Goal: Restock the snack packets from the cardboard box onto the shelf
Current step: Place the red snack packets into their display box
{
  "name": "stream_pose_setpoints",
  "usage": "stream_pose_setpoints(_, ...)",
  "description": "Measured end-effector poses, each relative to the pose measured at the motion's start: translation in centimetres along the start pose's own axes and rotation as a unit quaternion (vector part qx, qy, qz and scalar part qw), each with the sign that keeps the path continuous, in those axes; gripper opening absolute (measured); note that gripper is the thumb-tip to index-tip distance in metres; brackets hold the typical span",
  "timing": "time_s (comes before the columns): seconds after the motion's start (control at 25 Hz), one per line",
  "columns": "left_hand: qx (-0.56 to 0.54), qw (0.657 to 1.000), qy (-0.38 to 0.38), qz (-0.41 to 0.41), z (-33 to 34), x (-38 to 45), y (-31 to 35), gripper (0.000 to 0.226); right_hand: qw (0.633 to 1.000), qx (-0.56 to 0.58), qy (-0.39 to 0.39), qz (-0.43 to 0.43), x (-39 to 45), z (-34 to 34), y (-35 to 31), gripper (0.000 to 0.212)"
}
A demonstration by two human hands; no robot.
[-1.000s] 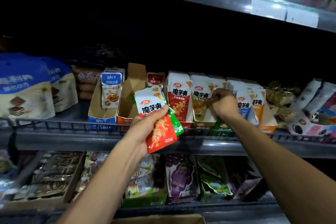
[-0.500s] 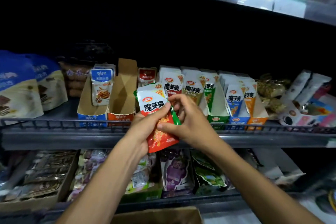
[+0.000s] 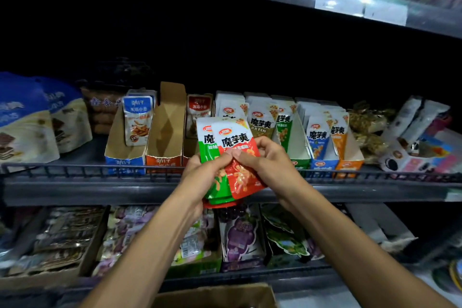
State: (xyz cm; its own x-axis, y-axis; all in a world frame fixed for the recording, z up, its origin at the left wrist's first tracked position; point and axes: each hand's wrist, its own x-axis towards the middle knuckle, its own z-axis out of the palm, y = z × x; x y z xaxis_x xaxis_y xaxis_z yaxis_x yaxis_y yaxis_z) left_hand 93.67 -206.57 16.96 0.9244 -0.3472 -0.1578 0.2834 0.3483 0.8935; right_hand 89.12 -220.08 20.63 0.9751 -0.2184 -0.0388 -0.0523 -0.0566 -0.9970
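In front of the middle shelf (image 3: 75, 190), my left hand (image 3: 202, 175) holds a small stack of snack packets. A green packet (image 3: 208, 142) lies behind the red packet (image 3: 237, 142) at the front. My right hand (image 3: 267, 165) pinches the red packet at its middle, thumb against thumb with the left. On the shelf behind stand display cartons of the same snack: a green carton (image 3: 300, 157), a blue carton (image 3: 322, 165) and an orange carton (image 3: 348, 162). The top edge of the cardboard box (image 3: 212, 295) shows at the bottom.
An empty orange-fronted carton (image 3: 166, 132) and a blue carton with a fish-snack packet (image 3: 137, 120) stand left of my hands. Big blue bags (image 3: 22, 120) fill the far left. A wire rail (image 3: 100, 170) runs along the shelf front. More packets fill the lower shelf (image 3: 237, 235).
My right hand came back from the cartons on the shelf to the stack in my left hand and now pinches the red front packet. The green packet now shows behind it on the left.
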Motion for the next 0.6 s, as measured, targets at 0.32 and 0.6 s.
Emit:
stream_pose_setpoints(0.32,-0.030,0.995,0.089,0.029,-1.2,1.0,1.2,0.039,0.980,0.097,0.175,-0.014,3.1,-2.4,-1.5,0.006)
stream_pose_setpoints(0.6,-0.059,0.990,0.127,0.026,-3.5,1.4,3.1,0.044,0.968,-0.180,0.105,-0.139,8.2,-0.4,-1.7,0.020)
